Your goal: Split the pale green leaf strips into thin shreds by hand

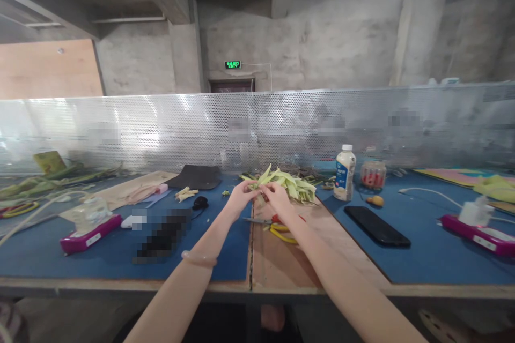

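Observation:
My left hand [243, 195] and my right hand [276, 195] meet over the middle of the table, both with fingers pinched. Between the fingertips is a small piece of pale corn husk, mostly hidden by the fingers. Just behind the hands lies a loose heap of pale green corn husks [300, 186]. Below the hands, partly under my right forearm, rest scissors with yellow-and-red handles [284, 234]; their blades point left. A bracelet [200, 259] circles my left wrist.
A white-capped bottle [344, 174], a jar [373, 175] and a black phone [377, 226] stand or lie to the right. Purple power strips [92, 233] with cords lie at both sides. A dark sheet [196, 177] is back left. A perforated metal screen [181, 128] closes the table's far side.

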`<state>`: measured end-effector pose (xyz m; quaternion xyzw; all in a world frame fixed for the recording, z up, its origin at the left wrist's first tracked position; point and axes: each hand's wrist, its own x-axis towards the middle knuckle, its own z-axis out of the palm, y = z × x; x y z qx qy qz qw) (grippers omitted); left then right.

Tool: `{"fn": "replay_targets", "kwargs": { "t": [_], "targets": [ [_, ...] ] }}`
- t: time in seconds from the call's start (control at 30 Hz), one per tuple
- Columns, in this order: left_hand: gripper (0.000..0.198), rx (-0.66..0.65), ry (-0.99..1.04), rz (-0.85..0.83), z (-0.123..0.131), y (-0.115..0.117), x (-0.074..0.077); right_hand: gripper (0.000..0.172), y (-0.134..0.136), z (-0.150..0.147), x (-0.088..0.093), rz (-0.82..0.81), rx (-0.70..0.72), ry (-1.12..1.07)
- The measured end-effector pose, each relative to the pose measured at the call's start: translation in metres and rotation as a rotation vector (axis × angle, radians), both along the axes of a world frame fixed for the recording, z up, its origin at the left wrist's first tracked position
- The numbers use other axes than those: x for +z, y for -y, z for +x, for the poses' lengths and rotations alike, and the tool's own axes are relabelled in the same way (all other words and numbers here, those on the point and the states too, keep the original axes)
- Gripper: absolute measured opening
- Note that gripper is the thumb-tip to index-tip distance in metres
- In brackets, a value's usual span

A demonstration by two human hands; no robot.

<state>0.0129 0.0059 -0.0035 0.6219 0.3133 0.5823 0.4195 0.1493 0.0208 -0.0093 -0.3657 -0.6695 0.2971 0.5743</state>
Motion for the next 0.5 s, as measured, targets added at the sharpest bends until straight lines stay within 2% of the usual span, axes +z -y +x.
{"fn": "replay_targets", "kwargs": {
  "t": [0.2, 0.3, 0.4, 0.5],
  "targets": [
    [0.036, 0.027, 0.041, -0.009, -0.0007, -0.0010, -0.0003, 0.034, 0.0001, -0.0025, -0.0019, 0.003, 0.022, 0.031],
    [0.035, 0.031, 0.091, -0.043, -0.0023, -0.0038, -0.0013, 0.035, -0.0011, -0.0039, -0.0047, 0.013, -0.017, 0.086],
    [0.034, 0.063, 0.144, -0.065, -0.0039, -0.0068, -0.0015, 0.028, 0.0006, -0.0043, -0.0056, 0.122, -0.117, 0.198],
    [0.034, 0.086, 0.187, -0.094, -0.0047, -0.0078, -0.0003, 0.019, 0.0054, -0.0042, -0.0034, 0.333, -0.217, 0.338]
  ]
}}
